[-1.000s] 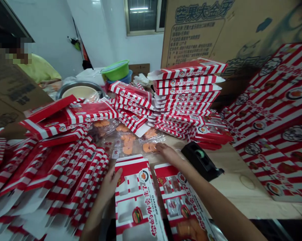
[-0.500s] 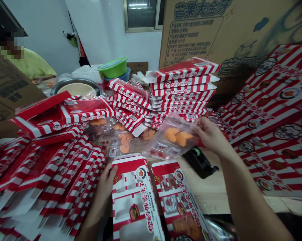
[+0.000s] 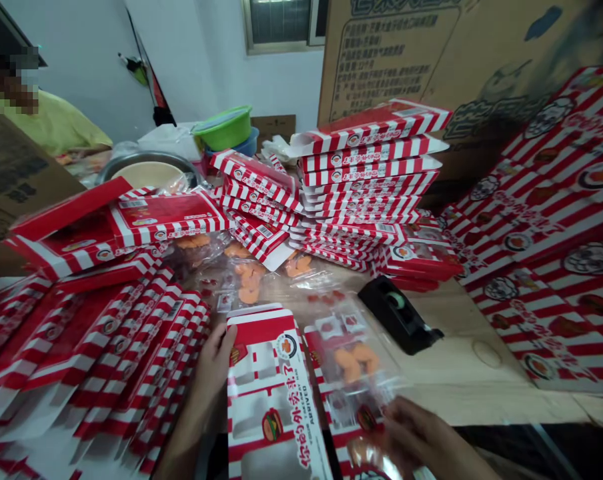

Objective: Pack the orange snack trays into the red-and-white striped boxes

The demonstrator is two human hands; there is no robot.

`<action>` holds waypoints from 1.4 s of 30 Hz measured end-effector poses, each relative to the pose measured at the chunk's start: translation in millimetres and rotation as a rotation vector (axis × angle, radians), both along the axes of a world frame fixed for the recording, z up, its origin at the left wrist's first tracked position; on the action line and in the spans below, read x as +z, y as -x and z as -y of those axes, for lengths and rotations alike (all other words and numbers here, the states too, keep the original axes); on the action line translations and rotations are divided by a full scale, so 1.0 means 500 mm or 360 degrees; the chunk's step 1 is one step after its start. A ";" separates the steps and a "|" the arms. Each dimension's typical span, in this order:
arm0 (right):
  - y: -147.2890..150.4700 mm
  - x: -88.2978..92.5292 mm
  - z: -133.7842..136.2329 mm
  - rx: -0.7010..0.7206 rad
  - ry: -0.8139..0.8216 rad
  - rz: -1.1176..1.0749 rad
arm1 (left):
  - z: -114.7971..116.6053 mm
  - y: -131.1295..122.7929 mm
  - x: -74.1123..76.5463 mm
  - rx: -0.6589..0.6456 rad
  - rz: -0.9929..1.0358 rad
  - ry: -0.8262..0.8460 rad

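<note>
Here's the clear bag of orange pieces (image 3: 356, 363), over the right box (image 3: 366, 419); the right hand (image 3: 412, 437) blurs at its lower edge, pinch impossible to tell. Left hand (image 3: 215, 353) clamps the left box (image 3: 271, 425), its windows seemingly unfilled. More bags (image 3: 249, 285) lie loose behind; tape dispenser (image 3: 397, 312) and boxed stacks (image 3: 366, 177) crowd round.

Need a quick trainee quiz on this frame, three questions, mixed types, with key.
1. The left hand holds:
a) a green tub
b) a striped box
c) a steel bowl

2. True or false: the tape dispenser lies on the table, apart from both hands.

3. Fill in the colour: the clear bag just beyond the right hand shows large ____ pieces.

Key: 1 b; 2 true; 3 orange.
</note>
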State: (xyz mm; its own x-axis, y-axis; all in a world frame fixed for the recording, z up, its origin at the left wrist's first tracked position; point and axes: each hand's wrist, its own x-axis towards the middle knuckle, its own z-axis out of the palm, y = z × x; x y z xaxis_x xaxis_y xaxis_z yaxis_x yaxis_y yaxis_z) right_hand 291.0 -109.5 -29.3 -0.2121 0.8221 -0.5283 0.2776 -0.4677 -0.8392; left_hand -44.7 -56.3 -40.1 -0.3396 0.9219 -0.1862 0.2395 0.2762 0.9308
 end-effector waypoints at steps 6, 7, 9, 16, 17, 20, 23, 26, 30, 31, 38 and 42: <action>-0.012 -0.025 -0.125 -0.0354 -0.0566 0.0591 | -0.016 -0.006 -0.002 -0.0035 -0.0137 -0.0096; -0.006 -0.037 -0.159 -0.0347 -0.0575 0.0593 | -0.015 -0.006 -0.002 -0.0033 -0.0155 -0.0113; 0.010 -0.062 -0.212 -0.0277 -0.0576 0.0550 | -0.011 -0.006 0.002 -0.0016 -0.0181 -0.0139; 0.005 -0.069 -0.236 -0.0318 -0.0698 0.0364 | 0.004 -0.028 0.043 -0.0049 0.0091 -0.0031; 0.002 -0.065 -0.235 -0.0332 -0.0705 0.0365 | 0.002 -0.033 0.046 -0.0066 0.0141 -0.0018; 0.011 -0.066 -0.238 -0.0264 -0.0684 0.0407 | -0.005 -0.050 0.048 -0.0089 0.0221 -0.0003; 0.032 -0.078 -0.246 -0.0119 -0.0646 0.0375 | -0.009 -0.058 0.042 -0.0081 0.0189 -0.0024; 0.041 -0.081 -0.250 -0.0112 -0.0713 0.0318 | -0.008 -0.053 0.031 -0.0111 0.0119 -0.0026; 0.035 -0.065 -0.240 -0.0325 -0.0891 0.0306 | -0.005 -0.042 0.023 -0.0108 0.0130 0.0014; 0.033 -0.058 -0.236 -0.0422 -0.0946 0.0313 | -0.005 -0.042 0.023 -0.0084 0.0150 0.0027; 0.037 0.029 -0.204 -0.0478 -0.1041 0.0247 | -0.004 -0.077 0.057 -0.0061 0.0357 0.0027; 0.049 0.071 -0.205 -0.0904 -0.1298 0.0217 | -0.003 -0.096 0.076 -0.0148 0.0345 -0.0004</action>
State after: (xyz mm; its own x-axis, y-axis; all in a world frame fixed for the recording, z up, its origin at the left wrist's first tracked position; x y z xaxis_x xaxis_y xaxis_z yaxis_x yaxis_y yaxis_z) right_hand 266.2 -6.7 6.1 0.3448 0.9044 0.2515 0.3097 0.1433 -0.9400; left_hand 3.4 -54.7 -2.1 -0.2055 0.9479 -0.2433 0.0583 0.2600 0.9639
